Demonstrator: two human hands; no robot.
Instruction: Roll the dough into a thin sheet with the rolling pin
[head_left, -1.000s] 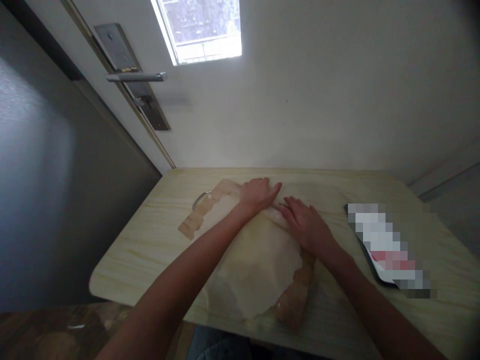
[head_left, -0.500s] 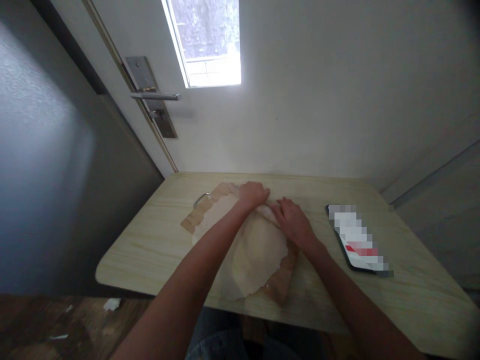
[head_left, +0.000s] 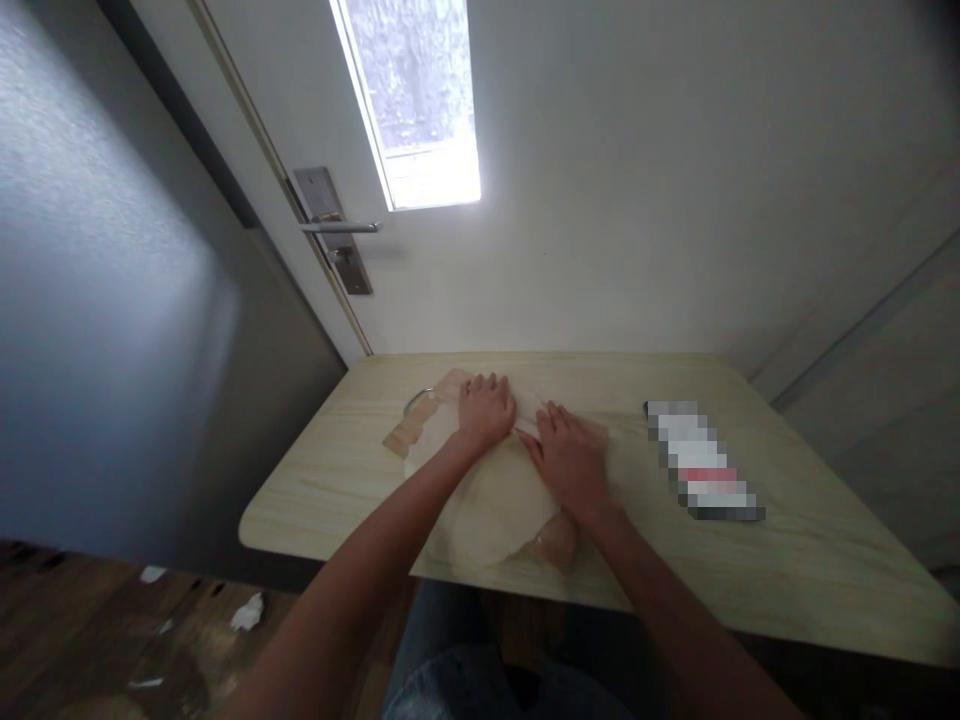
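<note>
Head view: a thin pale sheet point(head_left: 491, 515), ragged at its rim and dough-like in look, is being borne by a brown board point(head_left: 559, 545) on a wooden tabletop point(head_left: 322, 490). It is lying straight in front of the body, its near edge close to the table's front, presumably so that both arms can be used evenly. Its far part is being covered by the left hand point(head_left: 487, 410), whose fingers are being held close together and bent over the material, apparently so that weight can be put on it; whether anything is being pinched under the palm cannot be told. By the right hand point(head_left: 574, 460), placed a little nearer the body, a pale strip point(head_left: 527, 410) between the two hands is seemingly being touched. Its thumb is being held apart from the fingers and pointed leftward, though whether the strip is being pinched cannot be told. The strip is probably being steadied from both sides by this spacing. Beside the board's far-left edge, a metal handle point(head_left: 417, 400) is being left uncovered. Well to the right, a phone-like object point(head_left: 705, 470), blurred by blocks, is lying apart from the board, likely to leave elbow room.
</note>
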